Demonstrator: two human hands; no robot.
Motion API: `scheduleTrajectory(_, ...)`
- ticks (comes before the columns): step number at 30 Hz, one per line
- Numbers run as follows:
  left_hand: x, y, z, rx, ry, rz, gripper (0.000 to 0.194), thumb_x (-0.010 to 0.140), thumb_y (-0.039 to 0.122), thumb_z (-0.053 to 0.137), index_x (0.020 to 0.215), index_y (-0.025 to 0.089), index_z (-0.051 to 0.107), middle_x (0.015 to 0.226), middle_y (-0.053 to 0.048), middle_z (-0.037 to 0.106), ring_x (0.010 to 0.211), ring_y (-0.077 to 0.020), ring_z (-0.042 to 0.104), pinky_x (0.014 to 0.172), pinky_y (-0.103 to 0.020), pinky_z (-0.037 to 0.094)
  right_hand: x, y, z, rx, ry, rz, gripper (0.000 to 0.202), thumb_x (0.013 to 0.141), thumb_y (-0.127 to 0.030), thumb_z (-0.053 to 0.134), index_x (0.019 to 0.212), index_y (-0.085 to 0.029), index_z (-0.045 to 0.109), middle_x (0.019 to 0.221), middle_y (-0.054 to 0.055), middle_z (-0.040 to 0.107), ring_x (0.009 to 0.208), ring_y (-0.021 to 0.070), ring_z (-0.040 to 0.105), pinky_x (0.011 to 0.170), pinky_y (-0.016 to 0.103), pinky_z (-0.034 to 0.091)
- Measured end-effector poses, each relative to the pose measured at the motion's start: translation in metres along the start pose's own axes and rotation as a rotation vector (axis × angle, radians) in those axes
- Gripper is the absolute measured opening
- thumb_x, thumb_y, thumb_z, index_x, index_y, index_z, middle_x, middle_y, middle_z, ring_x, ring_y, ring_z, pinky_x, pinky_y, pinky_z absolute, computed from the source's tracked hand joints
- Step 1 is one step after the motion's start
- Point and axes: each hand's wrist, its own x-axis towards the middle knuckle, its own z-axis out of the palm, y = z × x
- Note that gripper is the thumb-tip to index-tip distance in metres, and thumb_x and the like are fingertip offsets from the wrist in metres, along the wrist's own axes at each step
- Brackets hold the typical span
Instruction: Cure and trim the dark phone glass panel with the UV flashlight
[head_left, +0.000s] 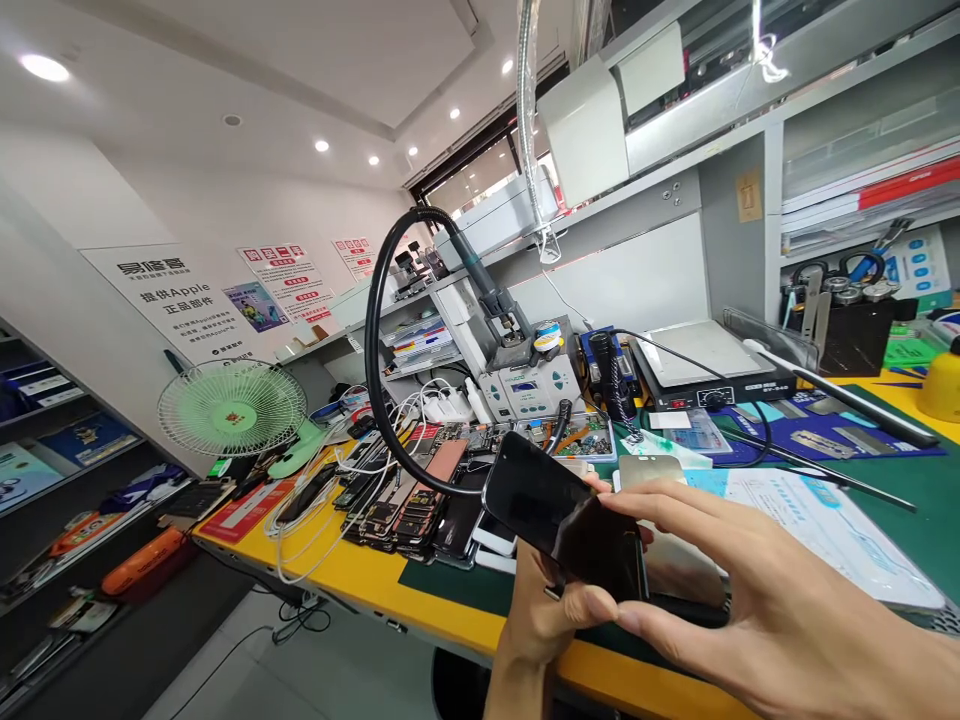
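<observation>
Held up over the workbench is a smartphone, tilted, its dark glossy screen facing me and reflecting something. My left hand supports it from below and behind, with the thumb at the lower edge and most fingers hidden by the phone. The thumb and index finger of my right hand pinch the phone's near end. Behind that hand, a shiny metallic plate-like object lies on the green mat, partly covered.
Stacked phone parts and tangled white cables crowd the bench's left. A hot-air station with a looping black hose stands behind the phone. A green fan is farther left. The yellow bench edge runs below my hands.
</observation>
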Motion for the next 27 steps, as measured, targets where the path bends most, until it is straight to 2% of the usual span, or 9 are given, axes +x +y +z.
scheduleTrajectory(3,-0.0002,-0.003,-0.0019,-0.028,-0.016,0.062,0.08,0.065,0.037,0.089,0.138,0.021,0.059,0.121,-0.014,0.073,0.119,-0.0413,0.065,0.107,-0.057,0.046,-0.0016,0.0017,0.0009,0.012,0.018,-0.009,0.052,0.09,-0.034,0.068,0.138,-0.026,0.05,0.131,0.008,0.067,0.112,0.023,0.071,0.089,0.03,0.063)
scheduleTrajectory(9,-0.0001,-0.0022,-0.0006,-0.034,-0.003,0.038,0.08,0.065,0.041,0.09,0.137,0.02,0.062,0.115,-0.014,0.076,0.121,-0.0426,0.064,0.108,-0.058,0.044,-0.0015,0.0017,-0.0009,0.041,0.025,-0.01,0.051,0.088,-0.03,0.069,0.136,-0.025,0.051,0.13,0.007,0.069,0.111,0.02,0.072,0.09,0.025,0.061)
scheduleTrajectory(14,0.0002,-0.0059,0.0007,-0.04,0.036,0.085,0.079,0.065,0.042,0.089,0.136,0.02,0.063,0.111,-0.014,0.077,0.122,-0.0421,0.063,0.109,-0.057,0.043,-0.001,0.0012,-0.0016,0.029,0.016,-0.014,0.048,0.087,-0.029,0.071,0.132,-0.023,0.054,0.13,0.008,0.069,0.11,0.019,0.071,0.089,0.023,0.061)
scheduleTrajectory(20,-0.0001,-0.006,0.0002,-0.017,0.038,0.067,0.075,0.067,0.041,0.088,0.135,0.019,0.064,0.115,-0.015,0.075,0.125,-0.0421,0.061,0.111,-0.056,0.041,-0.0023,0.0019,0.0001,0.044,0.029,-0.008,0.046,0.087,-0.027,0.07,0.13,-0.026,0.054,0.13,0.007,0.068,0.112,0.0193,0.071,0.09,0.024,0.061)
scheduleTrajectory(27,-0.0021,-0.0061,0.0022,-0.011,0.09,0.063,0.079,0.064,0.043,0.09,0.135,0.019,0.064,0.12,-0.015,0.074,0.118,-0.0415,0.065,0.109,-0.057,0.043,-0.0011,-0.0009,-0.0026,0.082,-0.002,0.02,0.043,0.084,-0.024,0.072,0.124,-0.027,0.056,0.126,0.005,0.068,0.108,0.0182,0.071,0.088,0.023,0.061)
